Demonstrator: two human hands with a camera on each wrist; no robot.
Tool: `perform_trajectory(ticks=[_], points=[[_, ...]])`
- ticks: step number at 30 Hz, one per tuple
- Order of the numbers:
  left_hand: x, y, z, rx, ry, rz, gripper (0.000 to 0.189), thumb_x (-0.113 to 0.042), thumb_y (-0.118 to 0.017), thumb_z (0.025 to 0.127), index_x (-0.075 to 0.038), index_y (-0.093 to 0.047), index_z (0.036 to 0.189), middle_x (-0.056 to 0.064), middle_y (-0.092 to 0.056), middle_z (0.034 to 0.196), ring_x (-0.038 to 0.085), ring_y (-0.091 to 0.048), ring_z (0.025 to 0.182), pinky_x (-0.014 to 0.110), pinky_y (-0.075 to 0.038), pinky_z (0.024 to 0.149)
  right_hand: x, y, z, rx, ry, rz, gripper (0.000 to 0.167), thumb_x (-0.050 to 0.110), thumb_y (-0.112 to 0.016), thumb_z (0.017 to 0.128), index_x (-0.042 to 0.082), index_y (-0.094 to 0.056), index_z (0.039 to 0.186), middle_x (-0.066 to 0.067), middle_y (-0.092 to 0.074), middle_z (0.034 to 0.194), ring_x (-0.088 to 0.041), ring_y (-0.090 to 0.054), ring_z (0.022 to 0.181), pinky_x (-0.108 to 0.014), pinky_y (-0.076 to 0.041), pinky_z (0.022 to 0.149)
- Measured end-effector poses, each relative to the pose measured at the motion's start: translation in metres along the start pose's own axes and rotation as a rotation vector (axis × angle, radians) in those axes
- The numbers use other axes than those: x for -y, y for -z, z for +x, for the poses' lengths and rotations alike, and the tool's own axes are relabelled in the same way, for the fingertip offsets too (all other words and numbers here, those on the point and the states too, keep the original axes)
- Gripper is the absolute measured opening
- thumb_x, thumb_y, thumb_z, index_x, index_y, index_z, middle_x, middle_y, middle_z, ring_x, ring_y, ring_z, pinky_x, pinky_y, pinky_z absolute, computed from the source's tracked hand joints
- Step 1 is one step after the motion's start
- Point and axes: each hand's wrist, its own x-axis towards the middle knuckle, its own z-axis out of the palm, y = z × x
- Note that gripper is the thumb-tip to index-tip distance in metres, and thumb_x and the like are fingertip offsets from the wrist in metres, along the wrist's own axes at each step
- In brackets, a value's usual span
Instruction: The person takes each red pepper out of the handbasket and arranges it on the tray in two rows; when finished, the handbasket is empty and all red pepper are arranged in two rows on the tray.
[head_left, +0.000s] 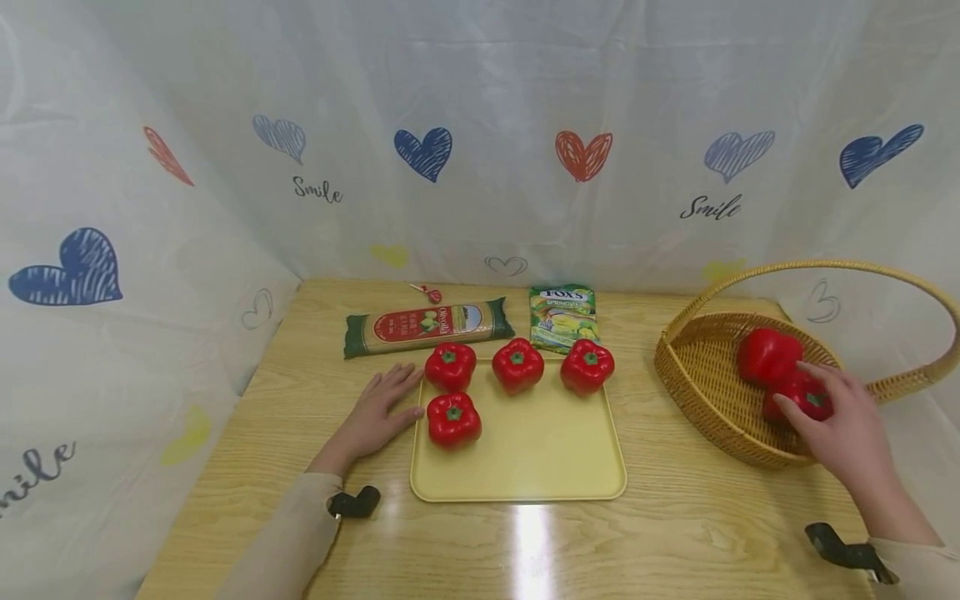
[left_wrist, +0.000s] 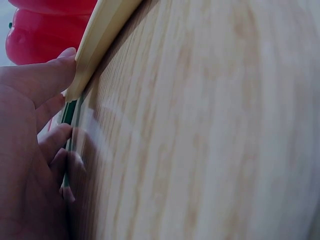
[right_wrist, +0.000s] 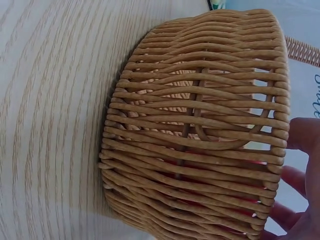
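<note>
In the head view, the left hand point(head_left: 382, 412) rests at the left edge of a pale yellow tray point(head_left: 525, 467), its fingers extended; the left wrist view has the thumb at the tray's rim. Several red bell peppers with green stems are on the tray; a front-left bell pepper point(head_left: 453, 421) lies nearest this hand. The right hand point(head_left: 851, 425) reaches over the wicker basket point(head_left: 697, 375), thumb and fingers spread above a red bell pepper point(head_left: 813, 402). Beside that one sits another red bell pepper point(head_left: 768, 354). In the right wrist view, the basket's woven side mostly hides the peppers.
Behind the tray lie a long pack of pasta point(head_left: 427, 325), a lollipop point(head_left: 431, 294) and a green FOX'S candy bag point(head_left: 562, 317). The basket's tall arched handle point(head_left: 810, 265) rises at the right. A heart-printed curtain point(head_left: 480, 225) hangs behind the wooden table point(head_left: 360, 550).
</note>
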Motion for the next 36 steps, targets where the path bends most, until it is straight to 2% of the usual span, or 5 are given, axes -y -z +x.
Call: perform_trajectory(ticks=[4,9,17,28,36], points=[[-0.0002,0.0001,-0.0003,-0.003,-0.004,0.003,0.066,-0.035,-0.066,0.099,-0.011,-0.043,0.156,0.016,-0.033,0.163,0.038,-0.018,0.154,0.054,-0.002,0.126,-0.0027,-0.0008,0.0003,0.045,-0.018,-0.01,0.065,0.02,-0.067,0.098,-0.01,-0.039,0.148,-0.044,-0.031,0.146,-0.067,-0.029,0.128,-0.085,-0.027,0.097],[-0.0001,-0.0007,-0.0004,-0.004,-0.008,-0.001,0.066,-0.035,-0.066,0.099,-0.011,-0.043,0.156,0.017,-0.034,0.163,0.038,-0.018,0.154,0.055,-0.002,0.126,-0.0058,-0.0044,0.0,0.065,-0.009,-0.01,0.065,0.019,-0.068,0.097,-0.011,-0.039,0.147,-0.044,-0.033,0.146,-0.067,-0.027,0.129,-0.085,-0.027,0.097],[-0.0001,-0.0006,0.0,-0.005,-0.006,0.007,0.066,-0.036,-0.066,0.099,-0.011,-0.043,0.156,0.016,-0.034,0.163,0.038,-0.019,0.154,0.054,-0.002,0.126,-0.0083,-0.0094,0.001,0.058,0.02,-0.024,0.057,0.015,-0.069,0.096,-0.012,-0.045,0.141,-0.044,-0.036,0.144,-0.066,-0.026,0.133,-0.083,-0.022,0.104],[0.0002,0.0003,0.0001,-0.004,0.0,0.009,0.066,-0.035,-0.066,0.099,-0.011,-0.043,0.156,0.016,-0.033,0.163,0.037,-0.018,0.154,0.054,-0.003,0.126,-0.0102,-0.008,0.0015,0.092,0.007,-0.057,0.066,0.018,-0.07,0.096,-0.01,-0.039,0.147,-0.044,-0.029,0.147,-0.066,-0.024,0.134,-0.085,-0.022,0.1],[0.0002,-0.0003,0.0008,0.0,0.004,0.007,0.066,-0.036,-0.066,0.099,-0.011,-0.043,0.156,0.016,-0.034,0.163,0.037,-0.018,0.154,0.054,-0.003,0.126,-0.0092,-0.0092,-0.0001,0.072,0.001,-0.058,0.068,0.025,-0.072,0.096,-0.008,-0.042,0.146,-0.046,-0.034,0.14,-0.069,-0.027,0.129,-0.086,-0.026,0.094]])
